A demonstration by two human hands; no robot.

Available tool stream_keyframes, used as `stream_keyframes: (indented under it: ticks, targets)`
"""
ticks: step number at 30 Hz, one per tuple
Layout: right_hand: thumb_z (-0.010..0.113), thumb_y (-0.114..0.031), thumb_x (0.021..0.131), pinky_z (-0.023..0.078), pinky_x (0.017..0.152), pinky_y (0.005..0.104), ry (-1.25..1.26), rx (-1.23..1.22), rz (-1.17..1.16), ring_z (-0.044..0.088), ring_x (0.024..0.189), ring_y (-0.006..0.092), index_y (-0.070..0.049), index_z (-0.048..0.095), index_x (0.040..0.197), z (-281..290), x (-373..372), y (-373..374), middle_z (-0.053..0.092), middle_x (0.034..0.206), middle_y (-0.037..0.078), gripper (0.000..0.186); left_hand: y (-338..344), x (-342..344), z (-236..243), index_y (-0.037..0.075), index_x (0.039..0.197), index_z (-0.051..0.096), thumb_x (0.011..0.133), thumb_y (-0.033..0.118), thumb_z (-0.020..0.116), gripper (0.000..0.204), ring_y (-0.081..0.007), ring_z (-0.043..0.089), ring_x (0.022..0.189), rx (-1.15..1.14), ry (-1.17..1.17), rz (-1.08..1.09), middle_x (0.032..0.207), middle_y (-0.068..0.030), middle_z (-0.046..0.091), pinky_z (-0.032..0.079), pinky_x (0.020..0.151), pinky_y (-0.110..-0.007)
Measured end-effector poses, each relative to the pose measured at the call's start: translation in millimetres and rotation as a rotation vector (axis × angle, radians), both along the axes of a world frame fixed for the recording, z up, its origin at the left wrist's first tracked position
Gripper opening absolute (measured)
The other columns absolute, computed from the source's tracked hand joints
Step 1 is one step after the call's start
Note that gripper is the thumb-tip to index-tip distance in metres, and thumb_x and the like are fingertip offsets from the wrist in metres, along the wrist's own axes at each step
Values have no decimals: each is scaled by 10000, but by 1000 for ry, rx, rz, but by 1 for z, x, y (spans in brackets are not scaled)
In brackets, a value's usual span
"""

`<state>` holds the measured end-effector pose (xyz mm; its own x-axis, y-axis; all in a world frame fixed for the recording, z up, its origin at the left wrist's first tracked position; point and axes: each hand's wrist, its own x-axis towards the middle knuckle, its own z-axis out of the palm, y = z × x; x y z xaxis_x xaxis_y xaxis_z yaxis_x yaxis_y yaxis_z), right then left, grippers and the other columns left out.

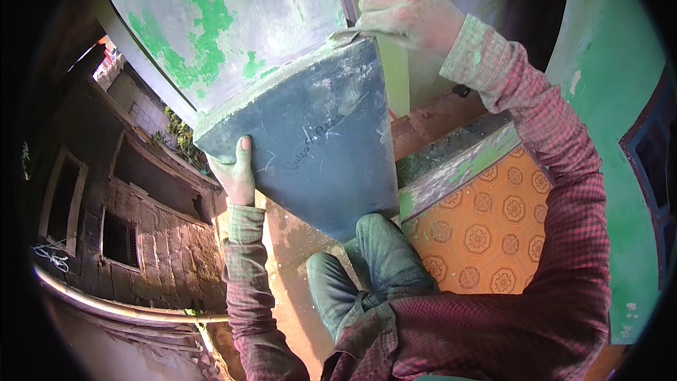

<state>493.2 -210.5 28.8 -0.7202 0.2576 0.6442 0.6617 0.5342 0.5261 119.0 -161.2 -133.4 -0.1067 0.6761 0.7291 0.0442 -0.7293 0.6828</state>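
Observation:
A square pillar fills the upper middle; its upper part (233, 28) is grey-white with patches of peeling green paint, and its base (324, 141) is dark blue-grey and scratched. My right hand (412, 17), dusted pale, presses a small grey sheet (347, 38) against the pillar's right corner, where the pale part meets the dark base. My left hand (238, 169) grips the left edge of the dark base, with the thumb lying on its front face. Both sleeves are red-checked.
My knees in blue jeans (381, 257) are bent just below the pillar. An orange patterned tile floor (493, 222) with a raised painted ledge (458, 155) lies to the right, and a green wall (606, 134) beyond it. A brick building (141, 240) and a pipe (106, 303) are on the left.

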Motion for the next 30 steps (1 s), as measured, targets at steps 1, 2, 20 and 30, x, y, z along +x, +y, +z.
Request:
stream_keyframes:
  ticks: [1,2,20,30]
  targets:
    - [684,-150,870,550,824,348,-28,-3,-19,640,886,210,-106,677,886,0,2,1,597,859,12,47,1,0,1,-25,1430,427,890,194,816,701,-207,564,1165,16,8,11,1305,-122,574,445,1034,-344]
    - [693,-172,874,546,827,348,-19,-14,-3,647,907,214,-105,706,901,-1,0,8,616,864,18,73,3,-2,2,-23,1429,431,893,201,814,696,-207,567,1159,30,40,32,1305,-123,576,450,1028,-344]
    - [678,-240,903,544,805,452,217,-72,250,686,859,352,-51,753,1031,-8,-34,16,713,921,180,241,-8,10,9,50,1627,90,987,390,681,935,-242,478,1318,74,54,-36,1516,-167,399,382,1120,-369]
    - [669,-234,919,549,839,402,478,-157,340,701,912,339,-102,756,1136,-33,-37,5,737,1034,156,270,-19,-18,9,56,1635,100,1048,399,579,832,-221,460,1310,-142,269,-64,1504,-159,422,390,1097,-346]
